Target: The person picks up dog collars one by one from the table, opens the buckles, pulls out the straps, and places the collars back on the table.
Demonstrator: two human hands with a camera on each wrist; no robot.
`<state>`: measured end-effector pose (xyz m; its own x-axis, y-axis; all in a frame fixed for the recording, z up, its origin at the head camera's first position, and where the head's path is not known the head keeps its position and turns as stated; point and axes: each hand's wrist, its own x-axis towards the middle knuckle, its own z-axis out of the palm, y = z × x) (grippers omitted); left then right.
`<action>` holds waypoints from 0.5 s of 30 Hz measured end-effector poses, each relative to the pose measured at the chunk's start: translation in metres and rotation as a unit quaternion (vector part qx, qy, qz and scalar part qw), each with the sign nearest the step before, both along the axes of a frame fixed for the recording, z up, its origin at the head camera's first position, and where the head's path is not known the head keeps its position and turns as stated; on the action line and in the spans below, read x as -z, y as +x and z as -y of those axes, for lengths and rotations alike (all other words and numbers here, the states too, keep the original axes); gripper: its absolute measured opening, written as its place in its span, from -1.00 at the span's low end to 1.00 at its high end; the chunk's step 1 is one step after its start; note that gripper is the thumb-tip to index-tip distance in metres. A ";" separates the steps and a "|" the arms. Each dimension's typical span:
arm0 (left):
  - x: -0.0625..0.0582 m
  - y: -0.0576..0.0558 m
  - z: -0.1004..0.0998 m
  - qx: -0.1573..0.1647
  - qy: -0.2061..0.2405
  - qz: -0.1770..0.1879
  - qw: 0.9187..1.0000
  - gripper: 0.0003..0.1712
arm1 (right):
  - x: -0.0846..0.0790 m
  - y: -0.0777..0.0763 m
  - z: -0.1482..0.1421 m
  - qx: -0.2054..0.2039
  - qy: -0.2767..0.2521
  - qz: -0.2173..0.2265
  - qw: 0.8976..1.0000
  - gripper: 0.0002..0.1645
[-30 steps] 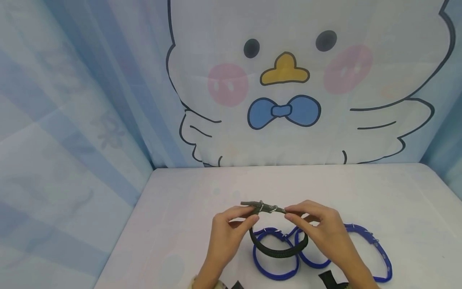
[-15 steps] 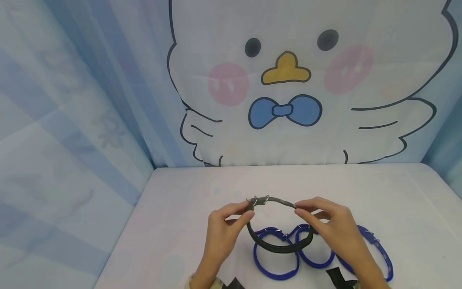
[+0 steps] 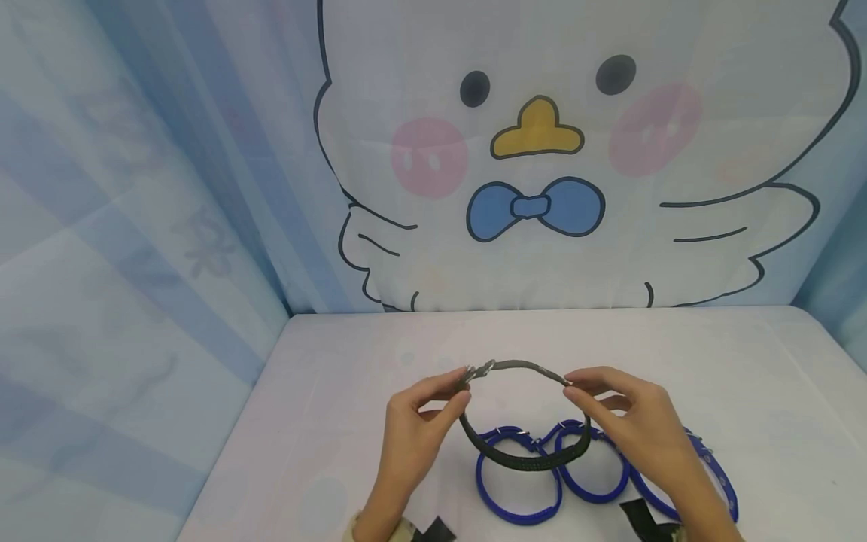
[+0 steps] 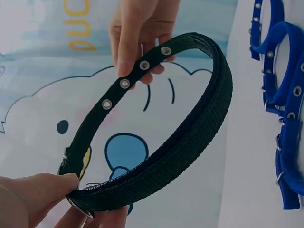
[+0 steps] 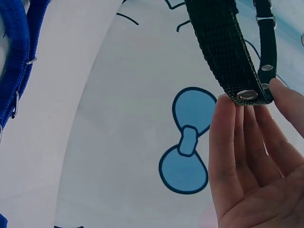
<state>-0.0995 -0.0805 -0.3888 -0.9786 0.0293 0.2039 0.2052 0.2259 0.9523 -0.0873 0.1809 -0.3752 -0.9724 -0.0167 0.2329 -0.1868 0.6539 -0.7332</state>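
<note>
A dark green webbing collar [image 3: 524, 461] with metal eyelets is held up as a loop between both hands, over the table. My left hand [image 3: 418, 429] pinches it at the buckle end, thumb on the inner side in the left wrist view, where the metal buckle [image 4: 65, 156] shows. The right hand [image 3: 633, 421] pinches the eyeleted strap on the opposite side between thumb and fingers. In the right wrist view the collar [image 5: 221, 52] bends at the right fingertips, an eyelet [image 5: 247, 95] right beside them.
Several blue collars [image 3: 518, 519] lie as loops on the white table [image 3: 325, 421], below and behind the green one. The right forearm overlaps the rightmost blue collar [image 3: 728, 482]. A printed cloth [image 3: 535, 278] with a cartoon bird hangs behind the table.
The hands have spread apart and risen slightly. The green collar's loop has widened, its strap drawn out to the right through the buckle. The blue collars stay in place.
</note>
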 end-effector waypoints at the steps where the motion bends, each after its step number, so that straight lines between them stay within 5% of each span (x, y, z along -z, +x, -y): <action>1: 0.000 0.000 0.000 -0.001 -0.003 -0.002 1.000 -0.67 | 0.000 0.000 0.000 0.001 0.003 0.002 1.000 -0.71; 15: -0.001 -0.001 0.002 -0.016 -0.004 -0.017 1.000 -0.68 | 0.000 -0.002 -0.008 0.012 0.032 -0.015 0.999 -0.66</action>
<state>-0.1000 -0.0821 -0.3882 -0.9717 -0.0004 0.2363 0.2293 0.2399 0.9433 -0.0896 0.1892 -0.3754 -0.9654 -0.0092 0.2607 -0.1915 0.7035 -0.6844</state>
